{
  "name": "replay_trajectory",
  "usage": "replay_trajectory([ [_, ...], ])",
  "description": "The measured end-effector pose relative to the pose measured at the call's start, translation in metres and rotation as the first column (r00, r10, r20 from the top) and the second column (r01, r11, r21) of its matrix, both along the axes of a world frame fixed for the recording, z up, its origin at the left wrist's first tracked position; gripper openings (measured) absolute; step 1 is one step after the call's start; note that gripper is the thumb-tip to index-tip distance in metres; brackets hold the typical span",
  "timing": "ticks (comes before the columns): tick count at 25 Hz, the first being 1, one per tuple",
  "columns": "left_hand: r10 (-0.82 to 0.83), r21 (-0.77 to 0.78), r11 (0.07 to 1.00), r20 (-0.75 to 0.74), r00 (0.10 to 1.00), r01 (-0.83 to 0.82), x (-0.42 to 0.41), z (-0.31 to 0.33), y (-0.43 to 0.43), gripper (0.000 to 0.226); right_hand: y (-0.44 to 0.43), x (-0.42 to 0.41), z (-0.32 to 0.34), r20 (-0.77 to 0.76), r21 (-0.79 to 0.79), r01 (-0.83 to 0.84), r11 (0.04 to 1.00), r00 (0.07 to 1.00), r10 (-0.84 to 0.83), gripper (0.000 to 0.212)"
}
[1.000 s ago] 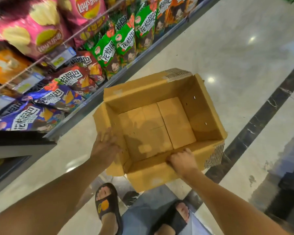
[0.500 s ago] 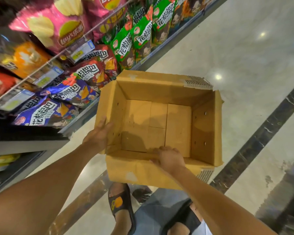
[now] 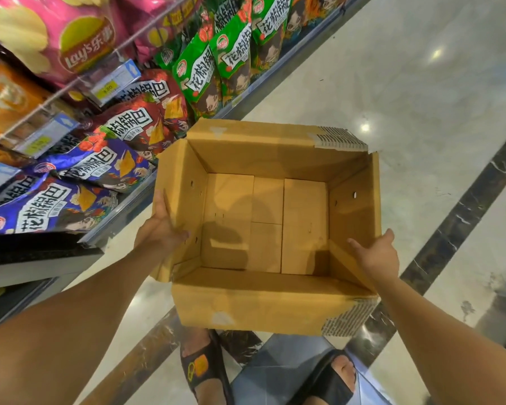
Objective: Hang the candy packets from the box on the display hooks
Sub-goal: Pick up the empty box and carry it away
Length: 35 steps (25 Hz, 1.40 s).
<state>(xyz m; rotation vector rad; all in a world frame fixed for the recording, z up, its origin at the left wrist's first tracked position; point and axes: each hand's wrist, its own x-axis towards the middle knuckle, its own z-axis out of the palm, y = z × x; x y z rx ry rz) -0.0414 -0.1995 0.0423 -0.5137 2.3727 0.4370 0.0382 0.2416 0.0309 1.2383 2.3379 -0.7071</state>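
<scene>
The cardboard box (image 3: 269, 299) is being held about level between the two hands, above the pale floor (image 3: 421, 97) and the sandalled feet (image 3: 200, 366), just to the right of the low shelf (image 3: 120, 211). The left hand (image 3: 161, 229) is being clamped on the left wall, thumb inside and fingers running up the outside. The right hand (image 3: 377, 255) is being pinched over the rim of the right wall by its near corner, with one finger showing inside. Opposite walls are probably being gripped so that the open top is facing up and the inside is being shown plainly.

Nothing is being seen in the box but its folded bottom flaps. No candy packets are lying there and no display hooks are in view, so where the packets are cannot be told. The snack bags (image 3: 123, 168) on the shelf at the left are being left untouched.

Judged from the bare box, the hanging is likely finished — the carton is perhaps being checked or carried off
</scene>
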Motion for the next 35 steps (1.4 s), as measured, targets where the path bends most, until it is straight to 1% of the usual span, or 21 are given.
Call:
replay_trajectory([
  [2,-0.025,-0.031,0.999,-0.029,0.999,0.025,-0.005,0.000,-0.002,0.129,0.000,0.000,0.002,0.030,0.092,-0.032,0.995,0.999,0.029,0.067],
  [4,-0.072,-0.053,0.996,-0.034,0.997,0.070,-0.007,0.000,-0.006,0.123,0.000,0.003,0.005,0.018,0.119,-0.056,0.991,0.998,0.054,0.060],
  [8,-0.100,-0.057,0.993,-0.007,0.995,0.099,-0.001,0.014,-0.012,0.116,-0.015,0.020,0.024,-0.001,0.090,-0.079,0.993,0.997,0.079,0.061],
  [13,-0.187,-0.050,0.981,0.001,0.982,0.187,0.005,0.061,-0.024,0.120,-0.027,0.044,0.075,-0.004,0.109,-0.041,0.993,0.999,0.042,0.069],
  [16,-0.261,-0.023,0.965,0.002,0.965,0.261,0.010,0.112,-0.028,0.122,-0.030,0.061,0.129,-0.004,0.124,-0.079,0.989,0.997,0.081,0.076],
  [18,-0.311,-0.003,0.950,-0.005,0.950,0.311,0.013,0.166,-0.030,0.118,-0.031,0.071,0.181,-0.014,0.137,-0.108,0.985,0.994,0.110,0.080],
  [20,-0.367,0.006,0.930,-0.034,0.930,0.367,0.016,0.223,-0.033,0.117,-0.030,0.077,0.237,-0.023,0.148,-0.169,0.974,0.984,0.174,0.086],
  [22,-0.381,0.003,0.924,-0.054,0.923,0.381,0.021,0.276,-0.039,0.118,-0.023,0.080,0.293,-0.008,0.174,-0.237,0.956,0.970,0.242,0.095],
  [25,-0.342,-0.077,0.939,-0.104,0.934,0.335,0.033,0.352,-0.041,0.113,-0.019,0.079,0.374,-0.015,0.191,-0.341,0.920,0.937,0.350,0.100],
  [28,-0.292,-0.155,0.953,-0.223,0.930,0.261,0.065,0.432,-0.044,0.101,-0.020,0.086,0.447,-0.089,0.239,-0.421,0.875,0.888,0.451,0.099],
  [30,-0.244,-0.180,0.964,-0.301,0.922,0.196,0.099,0.477,-0.049,0.099,-0.017,0.092,0.484,-0.124,0.257,-0.474,0.842,0.848,0.515,0.094],
  [32,-0.177,-0.191,0.974,-0.331,0.927,0.118,0.138,0.514,-0.056,0.099,-0.017,0.097,0.512,-0.165,0.265,-0.538,0.800,0.792,0.587,0.087],
  [34,-0.104,-0.191,0.981,-0.392,0.914,0.029,0.180,0.538,-0.062,0.103,-0.023,0.098,0.539,-0.204,0.299,-0.580,0.758,0.737,0.644,0.078],
  [35,-0.063,-0.187,0.982,-0.409,0.910,-0.017,0.205,0.547,-0.067,0.105,-0.027,0.099,0.550,-0.200,0.314,-0.608,0.729,0.709,0.677,0.076],
])
